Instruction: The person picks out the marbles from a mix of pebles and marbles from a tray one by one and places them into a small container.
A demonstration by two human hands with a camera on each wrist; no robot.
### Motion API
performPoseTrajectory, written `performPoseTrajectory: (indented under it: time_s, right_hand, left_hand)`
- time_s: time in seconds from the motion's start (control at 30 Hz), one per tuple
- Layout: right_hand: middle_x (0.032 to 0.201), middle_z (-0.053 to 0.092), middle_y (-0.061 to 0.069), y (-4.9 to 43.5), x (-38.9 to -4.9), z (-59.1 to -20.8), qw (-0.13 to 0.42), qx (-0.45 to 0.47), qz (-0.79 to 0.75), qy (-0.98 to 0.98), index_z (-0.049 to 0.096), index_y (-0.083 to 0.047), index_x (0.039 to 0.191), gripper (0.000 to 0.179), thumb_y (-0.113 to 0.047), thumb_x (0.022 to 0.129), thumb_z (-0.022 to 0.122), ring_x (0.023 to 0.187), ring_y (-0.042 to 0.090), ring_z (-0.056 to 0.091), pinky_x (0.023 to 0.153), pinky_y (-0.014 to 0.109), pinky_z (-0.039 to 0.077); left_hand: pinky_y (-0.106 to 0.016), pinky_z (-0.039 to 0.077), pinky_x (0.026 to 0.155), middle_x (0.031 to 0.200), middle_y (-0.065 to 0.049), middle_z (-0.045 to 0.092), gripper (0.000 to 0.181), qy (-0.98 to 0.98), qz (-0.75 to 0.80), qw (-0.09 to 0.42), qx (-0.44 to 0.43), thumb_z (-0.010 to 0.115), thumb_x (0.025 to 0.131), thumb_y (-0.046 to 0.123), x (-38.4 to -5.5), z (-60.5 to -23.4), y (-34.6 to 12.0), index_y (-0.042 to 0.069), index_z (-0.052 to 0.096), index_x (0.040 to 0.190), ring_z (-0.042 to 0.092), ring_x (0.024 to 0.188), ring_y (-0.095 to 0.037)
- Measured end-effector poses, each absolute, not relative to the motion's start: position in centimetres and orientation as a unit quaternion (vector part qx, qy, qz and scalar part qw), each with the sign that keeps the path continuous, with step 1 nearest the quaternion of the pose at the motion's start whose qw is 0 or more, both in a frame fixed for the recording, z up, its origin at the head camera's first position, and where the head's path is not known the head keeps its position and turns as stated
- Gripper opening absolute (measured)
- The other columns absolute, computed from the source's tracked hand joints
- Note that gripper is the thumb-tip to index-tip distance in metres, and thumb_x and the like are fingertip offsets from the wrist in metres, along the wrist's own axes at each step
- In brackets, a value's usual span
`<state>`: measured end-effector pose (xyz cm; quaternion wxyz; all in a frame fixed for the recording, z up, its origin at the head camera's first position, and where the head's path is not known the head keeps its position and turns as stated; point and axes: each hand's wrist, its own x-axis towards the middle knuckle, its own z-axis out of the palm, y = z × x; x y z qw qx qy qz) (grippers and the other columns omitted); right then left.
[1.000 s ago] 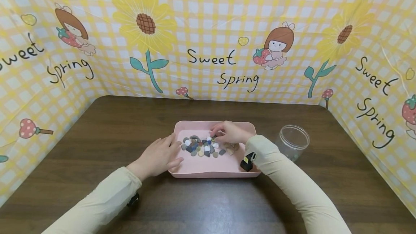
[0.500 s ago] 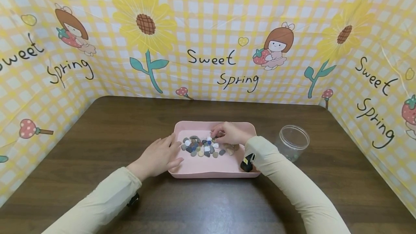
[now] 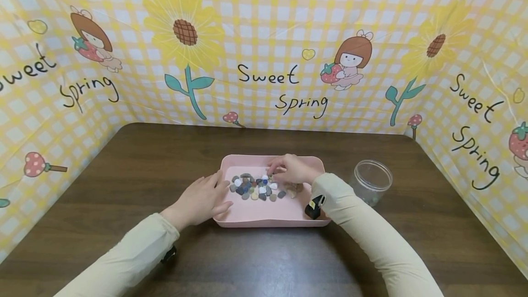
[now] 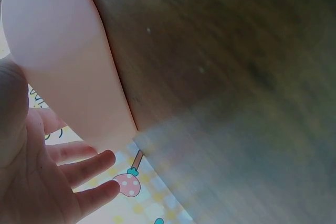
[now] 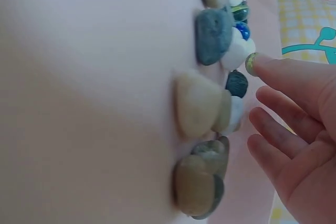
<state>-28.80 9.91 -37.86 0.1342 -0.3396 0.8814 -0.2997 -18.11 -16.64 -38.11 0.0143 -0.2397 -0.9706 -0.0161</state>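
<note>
A pink tray (image 3: 268, 212) holds a spread of pebbles (image 3: 262, 195) in grey, white and tan, with glass marbles (image 3: 265, 181) among them. My left hand (image 3: 202, 198) rests at the tray's left end, fingers spread. In the left wrist view its thumb lies against the tray wall (image 4: 68, 66). Above the far right part of the pebbles is my right hand (image 3: 294, 168). In the right wrist view a yellow-green marble (image 5: 251, 64) sits at its thumb tip, apparently pinched; the index finger is mostly hidden there. The other fingers are loosely bent and hold nothing.
To the right of the tray stands a clear round jar (image 3: 372, 182) without a lid, partly behind the right sleeve. The dark wooden table (image 3: 173, 145) ends at a yellow checked cloth (image 3: 264, 26) on its back and sides.
Both hands stay almost where they were. My right fingertips shift only slightly at the far right of the pebbles. The head view tilts a little.
</note>
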Motion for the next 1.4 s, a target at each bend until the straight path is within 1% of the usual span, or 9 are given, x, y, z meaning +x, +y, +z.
performPoseTrajectory:
  time_s: [0.13,0.33,0.4,0.57,0.63,0.8,1.03,1.4]
  right_hand:
    - [0.131,0.058,0.012,10.0,-28.7,-37.4,0.12,-0.351,-0.293,0.881,0.07,-0.007,0.096,0.012,-0.006,0.085,0.064,0.125,0.028,0.052,0.106,0.042,0.04]
    - [0.129,0.059,0.014,10.3,-28.4,-36.7,0.095,-0.368,-0.289,0.879,0.07,-0.005,0.096,0.012,-0.009,0.088,0.062,0.122,0.03,0.054,0.101,0.042,0.044]
    - [0.129,0.059,0.013,10.4,-28.5,-36.5,0.094,-0.366,-0.293,0.878,0.07,-0.005,0.097,0.013,-0.011,0.088,0.062,0.122,0.029,0.054,0.1,0.041,0.045]
    - [0.128,0.06,0.013,10.8,-28.5,-36.1,0.083,-0.369,-0.309,0.873,0.07,-0.004,0.099,0.015,-0.009,0.088,0.061,0.122,0.029,0.054,0.09,0.033,0.046]
    - [0.128,0.06,0.015,10.9,-28.4,-35.7,0.08,-0.372,-0.318,0.869,0.07,-0.003,0.099,0.016,-0.008,0.087,0.06,0.122,0.03,0.054,0.088,0.033,0.047]
    - [0.129,0.059,0.014,11.3,-28.1,-35.0,0.079,-0.367,-0.331,0.866,0.07,-0.004,0.101,0.018,-0.011,0.087,0.061,0.124,0.029,0.053,0.096,0.04,0.047]
    - [0.13,0.058,0.014,11.8,-27.9,-34.6,0.068,-0.361,-0.336,0.867,0.069,-0.004,0.103,0.018,-0.012,0.088,0.061,0.125,0.029,0.052,0.1,0.044,0.045]
    - [0.127,0.06,0.015,13.1,-27.6,-34.1,0.039,-0.357,-0.355,0.863,0.07,-0.003,0.099,0.016,-0.01,0.086,0.064,0.121,0.029,0.055,0.101,0.041,0.044]
  left_hand:
    - [-0.055,0.038,0.103,0.141,-0.028,0.041,0.058,-0.97,-0.013,0.022,-0.243,0.051,0.09,0.046,-18.0,-38.1,-16.7,0.002,0.054,0.128,0.046,0.127,-0.039]
    - [-0.055,0.038,0.102,0.14,-0.029,0.042,0.057,-0.968,-0.011,0.029,-0.247,0.052,0.09,0.045,-18.0,-38.0,-16.7,0.002,0.054,0.127,0.048,0.125,-0.04]
    - [-0.055,0.039,0.102,0.139,-0.029,0.042,0.057,-0.968,-0.01,0.029,-0.249,0.051,0.09,0.044,-18.1,-38.0,-16.7,0.002,0.054,0.127,0.048,0.124,-0.04]
    - [-0.055,0.038,0.102,0.14,-0.029,0.042,0.057,-0.968,-0.01,0.023,-0.249,0.051,0.09,0.045,-18.1,-37.9,-16.7,0.002,0.053,0.128,0.047,0.125,-0.04]
    - [-0.055,0.038,0.103,0.14,-0.029,0.041,0.057,-0.968,-0.01,0.022,-0.248,0.051,0.09,0.045,-18.0,-37.9,-16.7,0.002,0.053,0.128,0.047,0.125,-0.04]
    - [-0.055,0.038,0.103,0.141,-0.028,0.041,0.058,-0.969,-0.011,0.018,-0.246,0.051,0.09,0.046,-18.1,-37.9,-16.7,0.002,0.053,0.128,0.046,0.127,-0.04]
    - [-0.055,0.038,0.103,0.14,-0.029,0.042,0.058,-0.969,-0.013,0.024,-0.246,0.052,0.09,0.046,-18.0,-38.0,-16.7,0.002,0.054,0.128,0.046,0.126,-0.04]
    - [-0.055,0.038,0.103,0.14,-0.029,0.041,0.057,-0.969,-0.014,0.023,-0.247,0.051,0.09,0.045,-18.0,-37.9,-16.7,0.002,0.054,0.128,0.046,0.126,-0.04]
